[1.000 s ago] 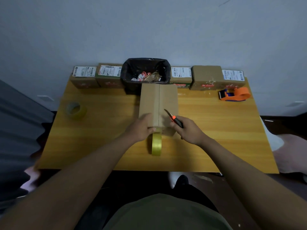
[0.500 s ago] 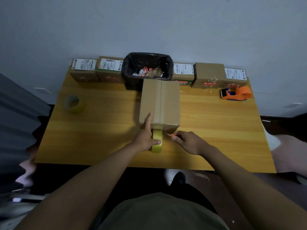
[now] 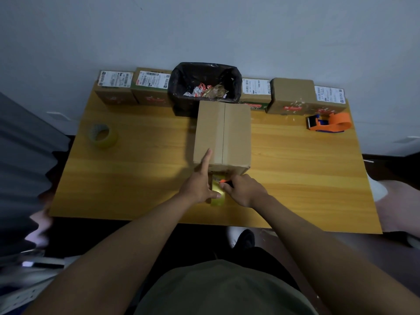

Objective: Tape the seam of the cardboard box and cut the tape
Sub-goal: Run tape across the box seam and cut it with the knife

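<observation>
Since a second ago the right hand [image 3: 244,189] has dropped from the top of the cardboard box [image 3: 222,135] to its near face, carrying the orange-handled knife [image 3: 223,181] down with it, so the blade now sits just beside the yellow tape roll [image 3: 217,196] hanging off the box's near edge. Over the same second the left hand [image 3: 200,186] has opened out: its forefinger lies stretched along the box top just left of the seam, pressing there, while its thumb rests on the roll. The right hand is closed around the knife handle. Judging from this, the strip already runs along the seam and the cut at the near end is the step in hand; whether the blade has met the tape yet is too small to tell. The box itself stands in the middle of the wooden table [image 3: 295,178], its far end against the black-lined bin [image 3: 179,87]. By count: one box being taped, five labelled parcels in a row at the far edge (two left of the bin, three right of it), one bin, two tape rolls (the yellow one in use and a spare roll [image 3: 102,135] at the left), one orange tape dispenser [image 3: 329,122] at the far right, and one knife.
</observation>
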